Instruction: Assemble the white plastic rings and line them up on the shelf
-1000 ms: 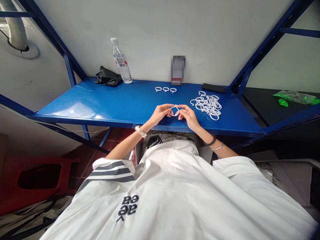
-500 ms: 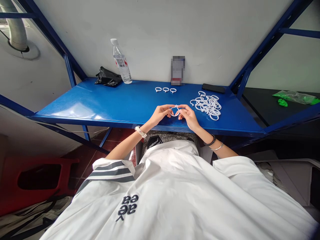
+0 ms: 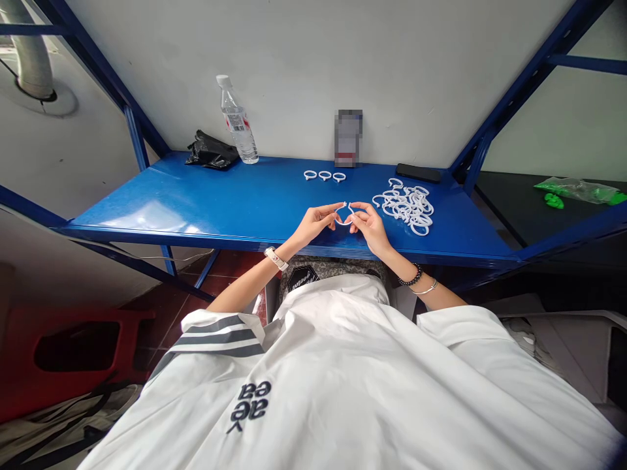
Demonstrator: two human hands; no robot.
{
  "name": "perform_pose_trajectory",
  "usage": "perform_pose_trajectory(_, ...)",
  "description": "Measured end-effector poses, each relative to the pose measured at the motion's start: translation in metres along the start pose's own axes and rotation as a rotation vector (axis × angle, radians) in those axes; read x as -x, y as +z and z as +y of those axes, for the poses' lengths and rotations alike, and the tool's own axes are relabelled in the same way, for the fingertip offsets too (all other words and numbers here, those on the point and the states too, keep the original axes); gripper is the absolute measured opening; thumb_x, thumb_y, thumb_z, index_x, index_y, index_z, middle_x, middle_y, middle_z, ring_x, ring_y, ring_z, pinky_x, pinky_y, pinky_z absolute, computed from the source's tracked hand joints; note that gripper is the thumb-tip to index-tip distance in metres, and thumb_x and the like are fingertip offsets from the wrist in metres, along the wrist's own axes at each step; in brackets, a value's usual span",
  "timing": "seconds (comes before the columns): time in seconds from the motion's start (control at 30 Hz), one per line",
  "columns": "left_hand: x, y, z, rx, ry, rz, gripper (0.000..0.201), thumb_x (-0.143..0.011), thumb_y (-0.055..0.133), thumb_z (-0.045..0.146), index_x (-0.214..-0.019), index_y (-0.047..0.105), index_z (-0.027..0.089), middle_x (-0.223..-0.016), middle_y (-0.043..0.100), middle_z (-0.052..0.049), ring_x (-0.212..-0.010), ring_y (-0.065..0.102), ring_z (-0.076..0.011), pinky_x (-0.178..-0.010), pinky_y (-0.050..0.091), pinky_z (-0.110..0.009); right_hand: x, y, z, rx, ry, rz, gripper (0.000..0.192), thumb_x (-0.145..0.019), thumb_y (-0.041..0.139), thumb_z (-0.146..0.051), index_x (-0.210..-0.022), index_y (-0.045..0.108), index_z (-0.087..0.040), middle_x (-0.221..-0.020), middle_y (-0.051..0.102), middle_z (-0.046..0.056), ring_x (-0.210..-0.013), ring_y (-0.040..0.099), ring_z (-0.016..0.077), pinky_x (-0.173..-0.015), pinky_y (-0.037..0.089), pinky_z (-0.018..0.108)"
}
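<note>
Between my two hands is a white plastic ring clip (image 3: 344,224), held above the front part of the blue table (image 3: 264,202). Its top is parted, with a small gap between the two ends. My left hand (image 3: 315,222) pinches its left side and my right hand (image 3: 368,225) pinches its right side. Behind my hands, three closed white rings (image 3: 325,176) lie in a row. To the right of my right hand is a loose pile of white ring clips (image 3: 406,207), several of them parted.
A water bottle (image 3: 239,127) and a crumpled black bag (image 3: 211,151) stand at the back left. Against the wall leans a blurred upright object (image 3: 348,138). A black phone (image 3: 418,173) lies behind the pile. Blue frame posts (image 3: 137,138) rise at the sides.
The ring clip's top ends have come apart, and its loop has widened. My right fingers have shifted slightly to the right; the table's other things are unmoved.
</note>
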State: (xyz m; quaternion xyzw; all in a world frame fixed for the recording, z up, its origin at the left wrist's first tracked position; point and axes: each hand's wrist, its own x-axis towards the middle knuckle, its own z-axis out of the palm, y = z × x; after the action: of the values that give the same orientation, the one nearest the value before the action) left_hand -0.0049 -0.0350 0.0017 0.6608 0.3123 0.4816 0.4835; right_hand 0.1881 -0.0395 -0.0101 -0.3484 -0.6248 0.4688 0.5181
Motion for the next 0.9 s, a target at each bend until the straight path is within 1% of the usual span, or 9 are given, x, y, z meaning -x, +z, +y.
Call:
perform_pose_trajectory(0.27, 0.0004, 0.0, 0.0007, -0.012, 0.014, 0.012, 0.05, -0.088, 0.068, 0.043, -0.127, 0.067, 0.013, -0.082, 0.072, -0.006, -0.063, 0.057, -0.0107, -0.068, 0.05, -0.026, 0.0003, 0.0004, -0.0011, 0.033, -0.01, 0.007, 0.048, -0.082, 0.069, -0.054, -0.117, 0.059, -0.024, -0.085, 0.07, 0.001, -0.061, 0.058, 0.0127, -0.061, 0.049, 0.029)
perform_pose_trajectory(0.47, -0.0006, -0.0003, -0.0017, -0.006, 0.018, 0.015, 0.056, -0.087, 0.068, 0.047, -0.13, 0.065, 0.011, -0.084, 0.072, -0.007, -0.063, 0.057, -0.0104, -0.068, 0.05, -0.026, 0.0019, 0.0011, -0.0025, 0.069, -0.027, -0.008, 0.049, -0.083, 0.067, -0.054, -0.121, 0.06, -0.023, -0.087, 0.071, 0.003, -0.061, 0.058, 0.013, -0.06, 0.05, 0.029)
perform_pose_trajectory(0.7, -0.0006, 0.0, -0.0012, -0.007, 0.018, 0.016, 0.055, -0.087, 0.067, 0.046, -0.131, 0.065, 0.012, -0.085, 0.073, -0.006, -0.063, 0.057, -0.0101, -0.067, 0.05, -0.025, 0.0018, 0.0005, -0.0017, 0.086, -0.035, 0.005, 0.05, -0.084, 0.067, -0.053, -0.126, 0.059, -0.026, -0.086, 0.07, 0.002, -0.061, 0.058, 0.0138, -0.06, 0.052, 0.03)
perform_pose_trajectory(0.9, 0.0001, -0.0004, -0.0004, -0.017, 0.015, 0.019, 0.055, -0.087, 0.067, 0.046, -0.13, 0.065, 0.012, -0.084, 0.073, -0.007, -0.064, 0.057, -0.0111, -0.068, 0.05, -0.027, 0.0025, 0.0006, -0.0036, 0.115, -0.047, -0.015, 0.049, -0.086, 0.065, -0.051, -0.127, 0.063, -0.025, -0.087, 0.071, 0.004, -0.061, 0.057, 0.0146, -0.06, 0.052, 0.031)
